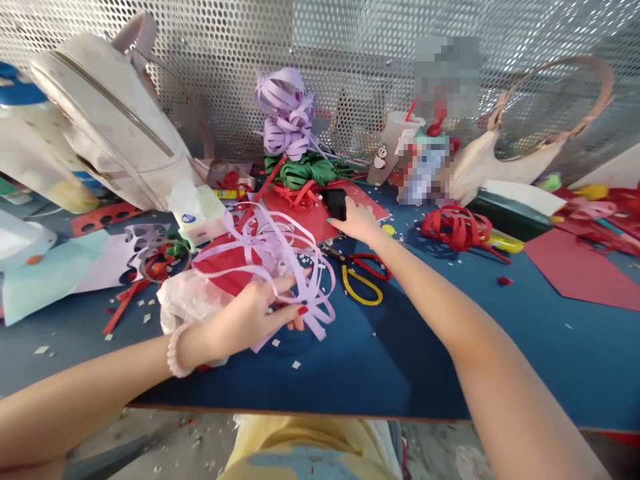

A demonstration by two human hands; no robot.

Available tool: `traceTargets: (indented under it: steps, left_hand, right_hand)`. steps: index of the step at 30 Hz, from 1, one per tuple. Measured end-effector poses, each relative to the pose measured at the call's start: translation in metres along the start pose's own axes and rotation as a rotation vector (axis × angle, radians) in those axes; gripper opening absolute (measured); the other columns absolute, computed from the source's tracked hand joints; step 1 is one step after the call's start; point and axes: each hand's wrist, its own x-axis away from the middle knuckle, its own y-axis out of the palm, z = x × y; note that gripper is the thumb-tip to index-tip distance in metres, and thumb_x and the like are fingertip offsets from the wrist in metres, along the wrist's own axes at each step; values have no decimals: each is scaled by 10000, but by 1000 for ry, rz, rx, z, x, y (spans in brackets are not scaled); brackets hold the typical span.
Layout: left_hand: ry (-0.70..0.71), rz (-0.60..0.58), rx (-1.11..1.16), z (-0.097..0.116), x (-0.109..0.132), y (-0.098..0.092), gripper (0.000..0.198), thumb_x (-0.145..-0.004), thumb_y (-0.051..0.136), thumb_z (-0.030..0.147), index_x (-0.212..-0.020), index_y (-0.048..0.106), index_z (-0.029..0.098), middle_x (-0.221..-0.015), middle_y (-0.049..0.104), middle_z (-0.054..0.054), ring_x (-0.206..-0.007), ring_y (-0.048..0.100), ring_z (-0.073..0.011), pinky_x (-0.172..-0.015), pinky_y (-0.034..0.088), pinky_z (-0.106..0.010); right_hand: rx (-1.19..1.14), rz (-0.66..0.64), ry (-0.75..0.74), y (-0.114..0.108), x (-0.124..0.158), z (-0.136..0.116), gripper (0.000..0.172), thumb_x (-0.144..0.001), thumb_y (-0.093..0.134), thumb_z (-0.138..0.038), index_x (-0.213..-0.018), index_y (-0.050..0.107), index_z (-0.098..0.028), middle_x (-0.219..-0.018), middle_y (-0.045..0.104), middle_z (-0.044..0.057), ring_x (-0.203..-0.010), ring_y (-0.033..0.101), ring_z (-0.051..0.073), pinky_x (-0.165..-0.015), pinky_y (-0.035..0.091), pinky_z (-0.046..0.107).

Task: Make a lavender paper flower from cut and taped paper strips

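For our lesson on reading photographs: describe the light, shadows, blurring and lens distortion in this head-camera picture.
Head view: bright, even light; the right hand and its arm cast a soft shadow on the blue table. Two patches at the back are pixelated, one on the mesh wall. The wide lens bows the table's near edge and stretches both forearms. The left hand on the lilac paper strips is sharp.

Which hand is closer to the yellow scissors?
Right. The right hand reaches just above and behind the yellow scissors, resting on a black thing. The left hand holds lilac paper strips, farther off to their left.
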Motion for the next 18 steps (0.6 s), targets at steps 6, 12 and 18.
traceTargets:
  steps: [6, 12, 18]
  left_hand:
    - [-48, -42, 68, -9, 28, -14, 120, -856, 510, 243, -907, 599, 180, -667, 697, -2, -558, 626, -111, -495, 481, -158]
    - [-124, -113, 52, -13, 33, -28, 104, -872, 497, 250, -904, 581, 199, -668, 690, 9, -524, 585, -95, -491, 467, -145]
    - [-217, -168, 108, -16, 31, -33, 134, -864, 491, 279, -806, 596, 218, -682, 687, 7, -542, 605, -112, -479, 472, -151]
  right_hand:
    - [-60, 58, -38, 5, 4, 2, 785, -681, 658, -450, -1354, 392, -146, -1278, 535, 198, -1207, 447, 408, -931, 382, 516]
    - [-130, 75, -151, 5, 23, 3, 821, -666, 654, -381, -1379, 350, -113, -1286, 541, 200, -1181, 482, 395, -925, 384, 518]
    - [-133, 138, -101, 13, 23, 2, 892, -678, 655, -373, -1422, 262, -78, -1285, 521, 230, -1184, 463, 414, -902, 403, 529]
